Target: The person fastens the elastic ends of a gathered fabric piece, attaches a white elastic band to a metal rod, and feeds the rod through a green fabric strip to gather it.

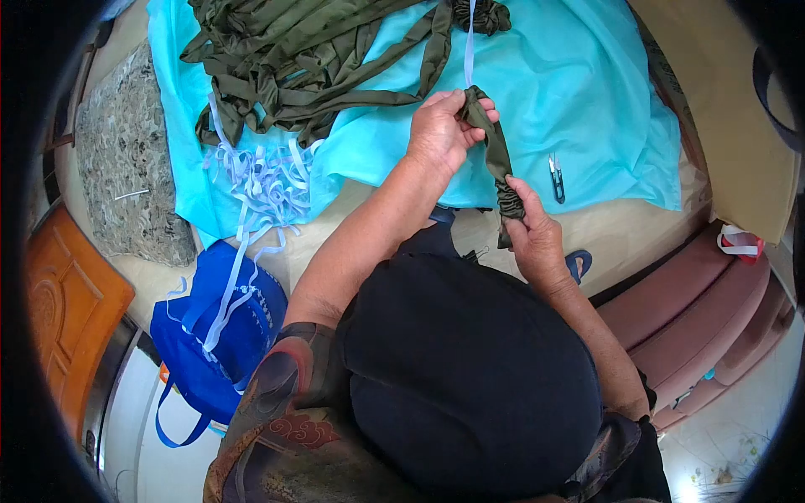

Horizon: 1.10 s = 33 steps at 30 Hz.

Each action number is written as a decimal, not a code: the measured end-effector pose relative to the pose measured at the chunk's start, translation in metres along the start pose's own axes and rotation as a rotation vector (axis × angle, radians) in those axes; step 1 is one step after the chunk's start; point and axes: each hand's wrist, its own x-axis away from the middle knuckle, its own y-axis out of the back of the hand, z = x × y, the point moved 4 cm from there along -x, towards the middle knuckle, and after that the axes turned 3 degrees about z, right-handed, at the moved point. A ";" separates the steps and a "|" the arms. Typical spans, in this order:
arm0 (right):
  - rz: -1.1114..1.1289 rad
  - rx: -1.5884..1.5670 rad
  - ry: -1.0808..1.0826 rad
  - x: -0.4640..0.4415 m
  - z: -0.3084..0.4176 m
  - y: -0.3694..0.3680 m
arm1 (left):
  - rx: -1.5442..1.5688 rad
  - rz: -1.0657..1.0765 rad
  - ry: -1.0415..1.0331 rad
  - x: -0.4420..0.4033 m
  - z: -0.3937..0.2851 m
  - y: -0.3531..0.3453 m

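Observation:
A dark green fabric tube is stretched between my two hands, gathered into ruffles near its lower end. My left hand pinches the upper end between thumb and fingers. Lower down, my right hand grips the gathered part. From the tube's top, a narrow pale elastic band runs up toward a bunched green piece at the back. Thread snips lie on the light blue cloth, to the right of the tube.
Long green fabric strips are heaped at the back left. A tangle of pale elastic bands trails down into a blue bag. Brown cushioned seating stands at right, a patterned cushion-like block at left.

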 end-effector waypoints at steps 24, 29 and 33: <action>0.079 -0.286 -0.026 -0.003 -0.008 0.000 | -0.107 -0.050 -0.048 0.005 0.001 -0.003; 0.030 -0.275 -0.007 -0.015 0.016 0.004 | -0.184 0.001 0.061 0.012 0.006 -0.012; -0.054 -0.131 0.066 -0.031 0.035 0.014 | -0.537 0.050 0.008 0.015 0.000 -0.017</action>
